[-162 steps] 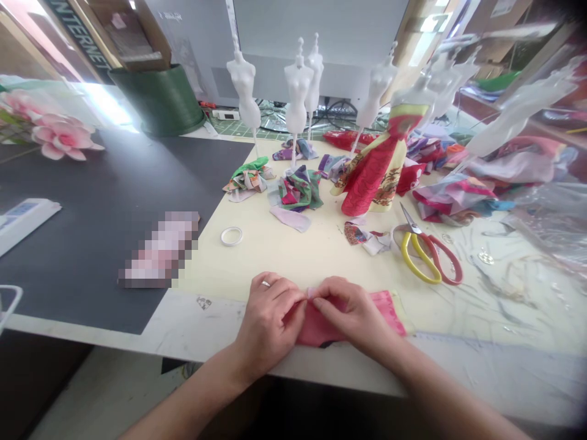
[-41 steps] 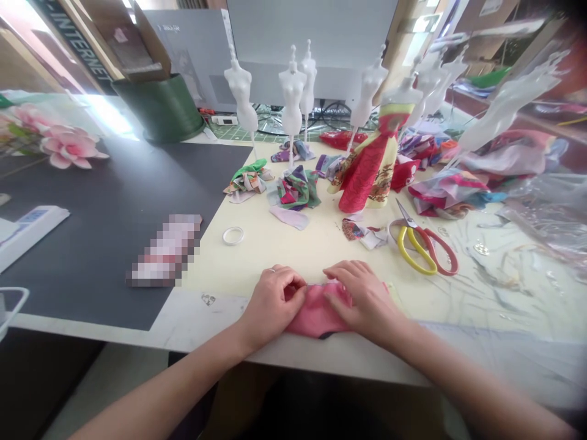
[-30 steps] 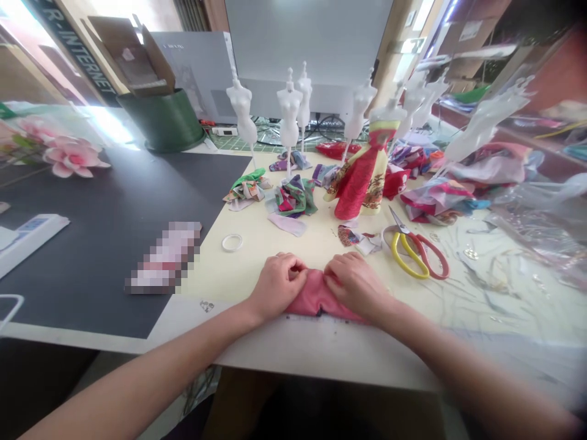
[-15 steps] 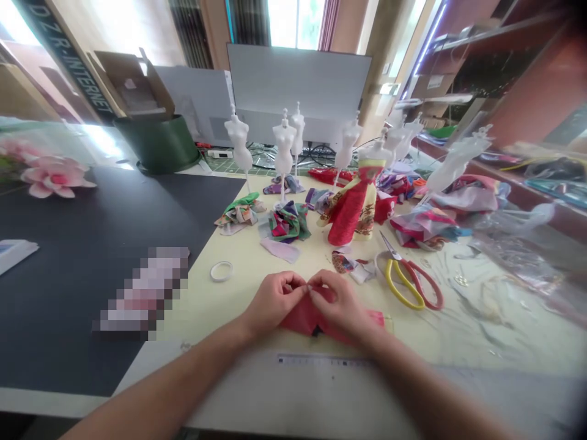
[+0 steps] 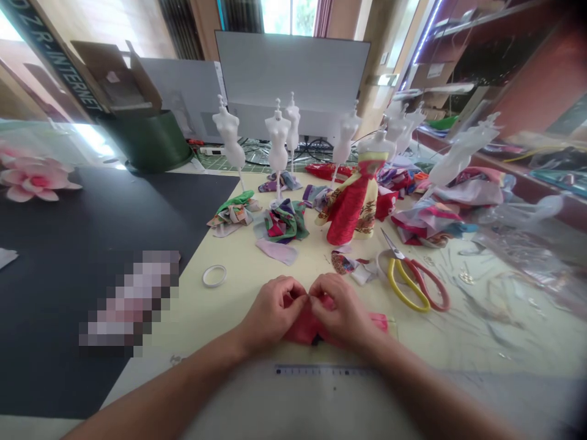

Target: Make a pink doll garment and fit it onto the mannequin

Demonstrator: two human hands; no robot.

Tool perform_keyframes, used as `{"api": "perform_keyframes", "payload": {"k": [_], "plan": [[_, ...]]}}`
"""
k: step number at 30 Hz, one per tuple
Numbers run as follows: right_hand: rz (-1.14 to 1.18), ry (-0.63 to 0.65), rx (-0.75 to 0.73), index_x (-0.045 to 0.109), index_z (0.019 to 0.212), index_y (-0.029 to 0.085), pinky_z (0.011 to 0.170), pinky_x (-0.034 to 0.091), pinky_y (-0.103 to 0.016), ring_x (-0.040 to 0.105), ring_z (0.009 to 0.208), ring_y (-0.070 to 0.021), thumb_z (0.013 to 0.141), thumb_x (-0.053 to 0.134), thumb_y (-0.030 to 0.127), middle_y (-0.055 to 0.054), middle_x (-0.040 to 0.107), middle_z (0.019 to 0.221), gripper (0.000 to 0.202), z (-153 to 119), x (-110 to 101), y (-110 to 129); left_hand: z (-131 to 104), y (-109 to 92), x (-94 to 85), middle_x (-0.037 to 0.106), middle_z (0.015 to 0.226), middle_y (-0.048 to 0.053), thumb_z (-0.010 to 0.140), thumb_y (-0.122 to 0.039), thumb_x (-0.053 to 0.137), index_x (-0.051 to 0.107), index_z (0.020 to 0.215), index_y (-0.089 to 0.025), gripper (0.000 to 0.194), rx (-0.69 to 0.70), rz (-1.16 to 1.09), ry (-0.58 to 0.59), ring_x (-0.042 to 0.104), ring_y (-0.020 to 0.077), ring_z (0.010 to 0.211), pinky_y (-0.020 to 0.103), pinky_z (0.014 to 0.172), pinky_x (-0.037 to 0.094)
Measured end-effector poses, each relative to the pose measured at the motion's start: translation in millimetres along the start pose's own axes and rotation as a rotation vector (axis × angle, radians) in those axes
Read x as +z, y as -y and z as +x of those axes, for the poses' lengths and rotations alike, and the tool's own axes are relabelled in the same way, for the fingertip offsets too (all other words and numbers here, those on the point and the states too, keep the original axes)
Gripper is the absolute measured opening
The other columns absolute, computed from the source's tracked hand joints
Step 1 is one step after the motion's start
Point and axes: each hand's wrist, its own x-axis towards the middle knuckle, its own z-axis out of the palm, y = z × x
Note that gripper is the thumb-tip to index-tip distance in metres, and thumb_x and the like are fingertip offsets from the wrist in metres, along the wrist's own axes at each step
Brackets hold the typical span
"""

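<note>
A piece of red fabric [image 5: 300, 330] lies at the near middle of the cream table, under both hands. My left hand [image 5: 275, 308] pinches its upper edge between thumb and index finger. Right beside it, fingertips almost touching, my right hand [image 5: 337, 308] pinches the same cloth. Anything small between the fingertips is too tiny to make out. The fabric's right end, with a pale yellow edge, shows past my right wrist. A ruler strip [image 5: 321, 371] runs just below the cloth.
Scissors [image 5: 408, 281] with yellow and red handles lie right of my hands. A white ring [image 5: 214, 276] rests to the left. Behind stand several white dress forms [image 5: 277, 137], one in a red and yellow dress [image 5: 348, 208], among fabric scraps [image 5: 287, 220]. A green bin [image 5: 147, 140] is back left.
The view has shifted slightly, so the background sits a little further left and higher. Both hands keep their pinch on the red fabric, with hardly any change in finger position.
</note>
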Motion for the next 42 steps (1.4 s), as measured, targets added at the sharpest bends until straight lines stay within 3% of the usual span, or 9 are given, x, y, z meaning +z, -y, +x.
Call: {"api": "perform_keyframes", "payload": {"k": [5,10,17,23,29,33,37,39,42], "plan": [[0.094,0.092,0.134,0.054,0.068,0.019,0.067,0.04,-0.027,0.054,0.07,-0.0147,0.073,0.048,0.014,0.0,0.06,0.07,0.009,-0.4,-5.6,5.2,-0.8,-0.2,-1.7,0.057,0.067,0.0,0.079,-0.023,0.052,0.057,0.072,-0.015,0.012,-0.022,-0.06,0.0,0.051,0.0111,0.06,0.021,0.056,0.042],[0.17,0.101,0.209,0.054,0.065,0.019,0.063,0.04,-0.025,0.053,0.067,-0.014,0.074,0.05,0.017,0.0,0.059,0.067,0.01,1.8,-9.7,11.4,-2.2,-1.9,-2.5,0.057,0.066,0.0,0.08,-0.027,0.054,0.057,0.074,-0.014,0.014,-0.044,-0.139,0.016,0.051,0.0102,0.058,0.02,0.053,0.041],[0.387,0.096,0.307,0.058,0.066,0.018,0.06,0.039,-0.024,0.051,0.063,-0.0127,0.076,0.051,0.022,0.001,0.058,0.064,0.013,3.4,-14.1,7.0,-1.5,-2.3,-8.0,0.066,0.09,0.006,0.082,-0.029,0.053,0.058,0.105,-0.016,0.027,-0.068,-0.208,0.088,0.061,0.0161,0.077,0.025,0.068,0.049],[0.385,0.094,0.31,0.059,0.066,0.017,0.059,0.041,-0.023,0.053,0.065,-0.013,0.075,0.053,0.022,0.0,0.059,0.064,0.012,2.4,-13.2,3.9,1.7,1.2,-6.3,0.062,0.073,0.004,0.078,-0.031,0.057,0.061,0.085,-0.013,0.02,-0.062,-0.176,0.096,0.056,0.0134,0.064,0.023,0.058,0.043],[0.378,0.088,0.292,0.057,0.065,0.018,0.057,0.041,-0.023,0.053,0.064,-0.0129,0.075,0.052,0.021,0.001,0.058,0.063,0.012,0.0,-11.0,2.7,1.5,-0.2,-3.0,0.055,0.061,-0.001,0.077,-0.033,0.058,0.06,0.081,-0.012,0.021,-0.127,-0.267,0.098,0.047,0.0092,0.054,0.02,0.049,0.035],[0.314,0.006,0.206,0.056,0.071,0.019,0.059,0.044,-0.025,0.055,0.067,-0.0142,0.077,0.052,0.019,0.0,0.059,0.069,0.007,-2.0,-8.9,-0.6,1.2,-1.1,-3.4,0.056,0.063,-0.001,0.077,-0.033,0.06,0.06,0.08,-0.013,0.021,-0.137,-0.324,0.096,0.048,0.0092,0.055,0.019,0.049,0.035],[0.015,-0.242,-0.103,0.054,0.078,0.019,0.071,0.044,-0.033,0.053,0.075,-0.0171,0.077,0.053,0.014,-0.003,0.058,0.077,0.005,-3.0,-8.0,-3.3,1.6,-1.5,-5.0,0.057,0.067,0.0,0.078,-0.034,0.06,0.06,0.078,-0.013,0.021,-0.147,-0.334,0.077,0.048,0.0096,0.058,0.019,0.051,0.036],[-0.086,-0.255,-0.259,0.055,0.078,0.019,0.076,0.043,-0.036,0.052,0.076,-0.0171,0.079,0.052,0.012,-0.004,0.057,0.076,0.008,-3.3,-8.4,-2.8,1.9,-1.8,-5.7,0.058,0.068,0.0,0.078,-0.034,0.06,0.06,0.078,-0.013,0.02,-0.138,-0.319,0.068,0.05,0.0103,0.06,0.02,0.053,0.037],[-0.179,-0.209,-0.369,0.057,0.081,0.019,0.083,0.042,-0.04,0.052,0.074,-0.0163,0.08,0.052,0.01,-0.003,0.058,0.075,0.011,-4.9,-9.8,-0.5,2.1,-1.5,-5.9,0.06,0.072,0.001,0.079,-0.033,0.06,0.061,0.077,-0.013,0.02,-0.123,-0.309,0.054,0.052,0.012,0.066,0.021,0.058,0.041]]}}
